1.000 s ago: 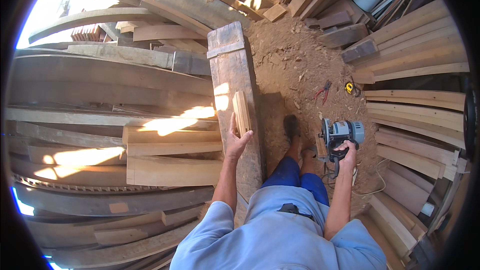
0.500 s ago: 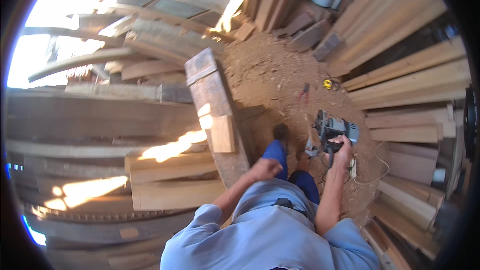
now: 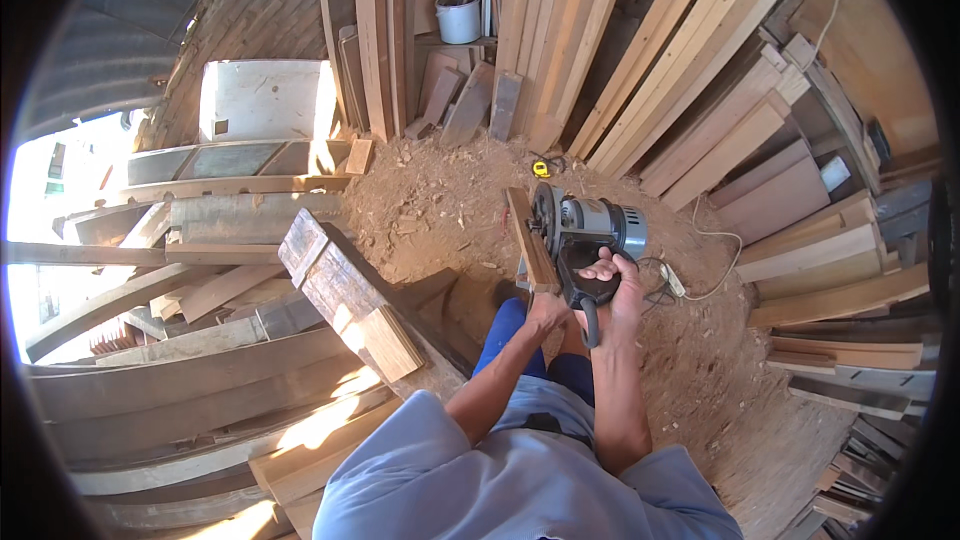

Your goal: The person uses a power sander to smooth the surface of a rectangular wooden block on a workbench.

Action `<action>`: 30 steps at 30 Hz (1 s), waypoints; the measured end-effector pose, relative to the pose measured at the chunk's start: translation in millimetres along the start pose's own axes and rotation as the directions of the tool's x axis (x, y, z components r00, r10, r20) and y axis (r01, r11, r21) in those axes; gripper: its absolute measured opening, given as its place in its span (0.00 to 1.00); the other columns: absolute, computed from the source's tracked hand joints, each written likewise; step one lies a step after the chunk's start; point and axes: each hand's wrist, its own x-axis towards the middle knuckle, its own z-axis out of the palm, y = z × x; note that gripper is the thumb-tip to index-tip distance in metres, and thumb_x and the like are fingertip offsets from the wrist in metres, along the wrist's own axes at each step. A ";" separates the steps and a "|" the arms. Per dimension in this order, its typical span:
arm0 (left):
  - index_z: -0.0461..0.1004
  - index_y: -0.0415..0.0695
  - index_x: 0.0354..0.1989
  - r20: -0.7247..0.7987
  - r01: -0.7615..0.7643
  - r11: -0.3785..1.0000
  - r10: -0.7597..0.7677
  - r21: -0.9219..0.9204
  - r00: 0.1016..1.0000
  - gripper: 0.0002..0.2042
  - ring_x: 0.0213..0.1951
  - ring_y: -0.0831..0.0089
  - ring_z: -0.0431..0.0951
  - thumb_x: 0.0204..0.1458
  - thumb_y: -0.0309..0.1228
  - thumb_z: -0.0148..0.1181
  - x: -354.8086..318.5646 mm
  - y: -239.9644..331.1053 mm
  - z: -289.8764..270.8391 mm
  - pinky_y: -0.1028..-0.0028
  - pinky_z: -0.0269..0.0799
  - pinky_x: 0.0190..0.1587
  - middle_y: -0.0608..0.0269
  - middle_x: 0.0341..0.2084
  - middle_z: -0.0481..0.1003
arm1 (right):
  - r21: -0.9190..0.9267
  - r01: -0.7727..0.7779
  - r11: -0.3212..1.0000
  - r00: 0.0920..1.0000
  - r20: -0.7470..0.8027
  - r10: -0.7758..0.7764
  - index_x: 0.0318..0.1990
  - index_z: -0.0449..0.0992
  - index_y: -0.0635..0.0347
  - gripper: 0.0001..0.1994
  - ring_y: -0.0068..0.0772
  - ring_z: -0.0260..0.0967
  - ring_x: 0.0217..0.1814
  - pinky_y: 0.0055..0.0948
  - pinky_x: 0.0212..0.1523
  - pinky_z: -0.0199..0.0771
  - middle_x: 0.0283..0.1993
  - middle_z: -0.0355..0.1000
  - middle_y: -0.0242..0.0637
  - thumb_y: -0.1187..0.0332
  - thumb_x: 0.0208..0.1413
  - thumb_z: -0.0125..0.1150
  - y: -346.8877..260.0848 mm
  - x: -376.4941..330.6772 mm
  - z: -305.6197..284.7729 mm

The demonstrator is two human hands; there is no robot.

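Observation:
A corded power tool that looks like a circular saw (image 3: 590, 225), with a grey motor housing and a black handle, is held up in front of my body. My right hand (image 3: 618, 285) is wrapped round its rear handle. Along the tool's left side runs a narrow wooden plate (image 3: 530, 240). At the near end of that plate is my left hand (image 3: 547, 310), its fingers closed on the wood. To the left, a light wood block (image 3: 388, 343) lies on a worn, slanting plank bench (image 3: 325, 265).
A yellow tape measure (image 3: 541, 169) lies on the sawdust-covered ground (image 3: 420, 205). A cable with a white connector (image 3: 672, 280) trails to the right. Boards (image 3: 560, 30) lean at the back, near a white bucket (image 3: 459, 20). Stacked planks (image 3: 170, 380) fill the left.
My view has swung to the right. The tool has been raised closer, and my left hand has moved from beside the bench to the wooden plate.

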 end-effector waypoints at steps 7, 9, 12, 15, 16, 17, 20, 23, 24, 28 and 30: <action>0.76 0.40 0.40 0.743 0.096 0.986 -0.166 0.137 0.648 0.12 0.41 0.71 0.77 0.52 0.34 0.62 -109.7 -45.8 33.4 0.71 0.72 0.47 0.59 0.36 0.78 | -0.026 0.015 1.000 1.000 0.008 -0.015 0.36 0.70 0.63 0.03 0.22 0.64 0.22 0.29 0.34 0.70 0.21 0.62 0.26 0.73 0.57 0.54 3.8 -33.5 -11.5; 0.76 0.40 0.40 0.653 0.252 0.964 -0.141 -0.080 0.744 0.12 0.41 0.71 0.77 0.52 0.34 0.62 -115.8 -62.1 72.7 0.71 0.72 0.47 0.59 0.36 0.78 | -0.034 0.047 0.998 0.999 -0.009 -0.047 0.34 0.69 0.62 0.02 0.22 0.63 0.22 0.29 0.34 0.69 0.20 0.62 0.26 0.73 0.57 0.53 -3.0 -41.4 -15.7; 0.76 0.40 0.41 0.358 0.223 0.868 -0.056 -0.444 0.932 0.12 0.42 0.70 0.77 0.52 0.35 0.62 -98.9 -56.2 81.6 0.71 0.72 0.47 0.59 0.36 0.77 | -0.045 0.007 0.999 0.999 0.039 -0.005 0.33 0.69 0.62 0.03 0.22 0.63 0.22 0.29 0.34 0.69 0.21 0.62 0.27 0.73 0.57 0.53 0.4 -45.6 -33.6; 0.75 0.40 0.41 0.175 0.083 0.805 0.026 -0.587 0.984 0.13 0.42 0.70 0.77 0.52 0.35 0.62 -79.5 -26.7 58.6 0.71 0.72 0.47 0.59 0.36 0.77 | -0.077 0.017 0.997 0.998 0.061 -0.013 0.30 0.68 0.61 0.05 0.23 0.63 0.21 0.30 0.34 0.70 0.20 0.63 0.27 0.72 0.57 0.53 0.2 -63.1 -39.0; 0.75 0.40 0.41 0.146 0.042 0.807 0.056 -0.588 0.988 0.13 0.42 0.70 0.77 0.52 0.35 0.63 -76.2 -15.2 52.9 0.71 0.72 0.47 0.59 0.37 0.77 | -0.083 0.007 0.997 0.998 0.067 -0.002 0.29 0.68 0.60 0.05 0.23 0.63 0.21 0.31 0.34 0.70 0.20 0.63 0.27 0.72 0.57 0.53 1.6 -73.1 -34.8; 0.75 0.40 0.41 0.128 0.007 0.815 0.083 -0.579 0.988 0.13 0.42 0.70 0.77 0.52 0.35 0.63 -78.2 -4.4 48.0 0.71 0.72 0.47 0.59 0.37 0.77 | -0.050 0.045 0.998 0.999 0.034 -0.043 0.37 0.69 0.68 0.06 0.24 0.63 0.20 0.29 0.32 0.71 0.20 0.64 0.27 0.72 0.59 0.52 5.7 -86.3 -32.3; 0.75 0.40 0.41 0.114 -0.085 0.828 0.177 -0.555 0.978 0.13 0.42 0.70 0.77 0.52 0.35 0.63 -88.2 25.1 52.6 0.71 0.72 0.47 0.58 0.37 0.77 | -0.003 0.021 1.000 0.993 0.115 -0.021 0.38 0.69 0.67 0.06 0.23 0.64 0.20 0.29 0.32 0.72 0.20 0.64 0.27 0.72 0.59 0.51 -1.3 -100.1 -44.1; 0.75 0.40 0.42 0.092 -0.197 0.849 0.275 -0.490 0.957 0.14 0.42 0.70 0.77 0.52 0.35 0.63 -104.4 46.8 43.9 0.71 0.72 0.48 0.58 0.37 0.77 | -0.061 0.056 0.997 0.992 0.118 -0.048 0.42 0.68 0.64 0.07 0.23 0.65 0.21 0.31 0.32 0.74 0.21 0.64 0.26 0.71 0.60 0.51 12.2 -126.1 -39.5; 0.75 0.40 0.42 0.096 -0.228 0.854 0.305 -0.468 0.947 0.14 0.42 0.70 0.77 0.52 0.35 0.63 -109.7 53.2 43.4 0.70 0.72 0.48 0.58 0.37 0.77 | -0.060 0.053 0.997 0.991 0.124 -0.046 0.43 0.68 0.64 0.07 0.23 0.65 0.21 0.32 0.32 0.74 0.21 0.64 0.26 0.71 0.61 0.51 13.2 -133.6 -44.4; 0.74 0.40 0.42 0.144 -0.313 0.861 0.397 -0.401 0.907 0.14 0.43 0.70 0.77 0.52 0.35 0.63 -131.0 73.9 29.5 0.70 0.72 0.48 0.58 0.38 0.77 | -0.146 0.110 0.983 0.962 0.264 -0.068 0.49 0.68 0.61 0.11 0.24 0.67 0.28 0.32 0.39 0.75 0.26 0.66 0.29 0.69 0.62 0.52 24.0 -176.2 -53.4; 0.74 0.39 0.43 0.151 -0.343 0.858 0.424 -0.381 0.893 0.14 0.43 0.69 0.77 0.52 0.35 0.63 -145.8 81.9 12.5 0.70 0.72 0.48 0.58 0.38 0.77 | -0.101 -0.050 0.994 0.921 0.381 0.085 0.55 0.68 0.55 0.15 0.28 0.69 0.37 0.36 0.49 0.74 0.34 0.69 0.31 0.68 0.62 0.54 30.2 -194.0 -66.6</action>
